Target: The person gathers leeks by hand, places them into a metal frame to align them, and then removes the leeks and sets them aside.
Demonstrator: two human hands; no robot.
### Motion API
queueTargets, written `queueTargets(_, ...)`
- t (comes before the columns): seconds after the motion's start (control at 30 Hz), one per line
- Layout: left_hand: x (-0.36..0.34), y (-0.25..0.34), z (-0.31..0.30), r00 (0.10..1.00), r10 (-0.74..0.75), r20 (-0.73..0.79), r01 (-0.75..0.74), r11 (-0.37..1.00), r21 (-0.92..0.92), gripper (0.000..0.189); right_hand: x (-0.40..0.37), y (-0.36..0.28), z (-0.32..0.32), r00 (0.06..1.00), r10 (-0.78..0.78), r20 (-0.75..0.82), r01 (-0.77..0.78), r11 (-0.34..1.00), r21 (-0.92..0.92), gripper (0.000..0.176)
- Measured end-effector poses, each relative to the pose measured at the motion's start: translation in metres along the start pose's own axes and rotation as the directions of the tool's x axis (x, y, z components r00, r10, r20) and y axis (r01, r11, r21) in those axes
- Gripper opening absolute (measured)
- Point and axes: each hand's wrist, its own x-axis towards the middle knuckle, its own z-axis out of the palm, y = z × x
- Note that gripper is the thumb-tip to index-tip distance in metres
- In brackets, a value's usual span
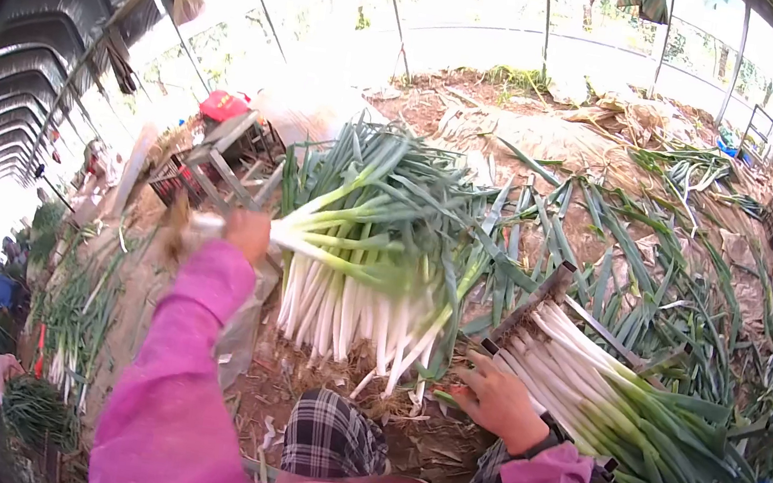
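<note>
The left hand (247, 234) is clamped around the white stems of a few held leeks (309, 218), with their roots out to the left and their green leaves spread over the leek pile (338, 304), which lies on the ground in front of the knees. In my judgement, the first danger is there: the long leaves lie across other leaves, so a quick pull could catch them, tear them, or drag neighbouring stems out of their row. The root end and part of the leaves are blurred, so I cannot tell if every stem is well inside the grip; a thin 1 at the edge could slip out. The right hand (500, 404) has its fingers a little apart and bent, near the stem side of the leek bundle (576, 367); I cannot tell if the fingertips touch it. This bundle lies at the dark rack (551, 286), roots toward the bar and leaves hanging outward to the right. If the hand or sleeve pushes the bundle sideways, the smooth stems could roll over 1 another and lose their even root line. The cut-looking loose leaves (640, 267) behind the rack could also tangle with the bundle.
</note>
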Motion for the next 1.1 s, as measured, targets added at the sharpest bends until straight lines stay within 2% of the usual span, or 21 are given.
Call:
queueTargets(0.03, 0.0, -0.019, -0.033, 0.993, 0.068, -0.094, -0.056, 0.991, 0.123, 0.01, 0.003, -0.001, 0.005, 1.0, -0.005, 0.03, 0.004, 1.0, 0.029, 0.04)
queueTargets(0.07, -0.009, -0.03, -0.068, 0.917, 0.163, -0.364, -0.052, 0.954, 0.295, 0.007, 0.007, -0.008, 0.008, 1.0, -0.027, 0.008, 0.026, 0.997, 0.074, 0.042)
queueTargets(0.13, -0.003, -0.049, -0.142, 0.899, 0.245, -0.363, -0.059, 0.889, 0.454, 0.008, 0.023, -0.035, 0.013, 0.996, -0.078, -0.033, 0.082, 0.984, 0.155, 0.047)
queueTargets(0.17, -0.022, -0.046, -0.199, 0.917, 0.258, -0.303, -0.066, 0.85, 0.523, 0.008, 0.033, -0.056, 0.016, 0.999, -0.042, 0.017, 0.033, 0.935, 0.352, 0.052)
queueTargets(0.2, -0.052, -0.044, -0.25, 0.888, 0.343, -0.307, -0.109, 0.804, 0.584, 0.009, 0.044, -0.081, 0.021, 0.997, -0.018, 0.077, -0.026, 0.846, 0.533, 0.057)
queueTargets(0.27, -0.065, -0.057, -0.3, 0.769, 0.462, -0.442, -0.07, 0.748, 0.66, 0.008, 0.069, -0.13, 0.035, 0.981, -0.132, 0.14, -0.061, 0.477, 0.877, 0.072)
queueTargets(0.33, -0.099, -0.061, -0.36, 0.67, 0.529, -0.521, -0.021, 0.714, 0.699, 0.01, 0.082, -0.177, 0.027, 0.975, -0.171, 0.138, -0.076, 0.326, 0.942, 0.081)
queueTargets(0.37, -0.111, -0.066, -0.385, 0.573, 0.587, -0.572, -0.125, 0.752, 0.648, 0.006, 0.092, -0.19, 0.026, 0.965, -0.242, 0.098, -0.058, 0.169, 0.984, 0.084)
queueTargets(0.4, -0.131, -0.065, -0.416, 0.699, 0.506, -0.505, -0.02, 0.72, 0.694, 0.004, 0.101, -0.207, 0.023, 0.952, -0.301, 0.055, -0.055, 0.008, 0.998, 0.088)
queueTargets(0.47, -0.173, -0.069, -0.463, 0.661, 0.495, -0.564, -0.004, 0.754, 0.657, 0.009, 0.115, -0.241, 0.006, 0.965, -0.263, -0.014, -0.075, -0.326, 0.942, 0.09)
queueTargets(0.5, -0.197, -0.068, -0.484, 0.609, 0.504, -0.612, 0.001, 0.771, 0.637, 0.009, 0.119, -0.251, -0.007, 0.972, -0.226, -0.065, -0.021, -0.359, 0.933, 0.091)
queueTargets(0.6, -0.256, -0.068, -0.538, 0.73, 0.354, -0.585, -0.013, 0.862, 0.506, 0.018, 0.126, -0.252, -0.049, 0.962, -0.085, -0.26, 0.195, -0.452, 0.87, 0.089)
queueTargets(0.67, -0.282, -0.076, -0.563, 0.741, 0.35, -0.574, -0.09, 0.898, 0.431, 0.026, 0.12, -0.225, -0.08, 0.9, 0.049, -0.434, 0.398, -0.499, 0.769, 0.085)
queueTargets(0.73, -0.334, -0.036, -0.57, 0.748, 0.165, -0.642, 0.086, 0.936, 0.341, 0.026, 0.086, -0.192, -0.123, 0.762, 0.116, -0.637, 0.631, -0.351, 0.692, 0.09)
queueTargets(0.8, -0.349, -0.018, -0.558, 0.704, 0.108, -0.702, 0.087, 0.968, 0.236, 0.028, 0.036, -0.153, -0.179, 0.598, 0.185, -0.78, 0.795, -0.26, 0.548, 0.102)
queueTargets(0.87, -0.321, -0.007, -0.536, 0.563, 0.202, -0.801, -0.137, 0.979, 0.151, 0.03, -0.025, -0.122, -0.224, 0.501, 0.231, -0.834, 0.854, -0.288, 0.433, 0.106)
queueTargets(0.93, -0.278, 0.006, -0.512, 0.344, 0.326, -0.88, -0.415, 0.894, 0.169, 0.032, -0.085, -0.073, -0.257, 0.442, 0.11, -0.89, 0.889, -0.183, 0.419, 0.101)
queueTargets(0.97, -0.22, 0.012, -0.495, 0.111, 0.412, -0.904, -0.53, 0.794, 0.297, 0.034, -0.111, -0.055, -0.271, 0.422, 0.044, -0.906, 0.89, -0.212, 0.404, 0.098)
queueTargets(1.03, -0.191, 0.083, -0.463, 0.052, 0.276, -0.96, -0.657, 0.734, 0.175, 0.035, -0.157, -0.028, -0.29, 0.364, 0.0, -0.931, 0.914, -0.189, 0.358, 0.092)
queueTargets(1.07, -0.185, 0.125, -0.455, 0.152, 0.207, -0.966, -0.728, 0.685, 0.033, 0.035, -0.18, -0.014, -0.295, 0.326, 0.021, -0.945, 0.937, -0.136, 0.321, 0.089)
queueTargets(1.1, -0.174, 0.164, -0.44, 0.083, 0.201, -0.976, -0.771, 0.633, 0.065, 0.021, -0.202, -0.002, -0.291, 0.253, 0.128, -0.959, 0.966, 0.019, 0.258, 0.088)
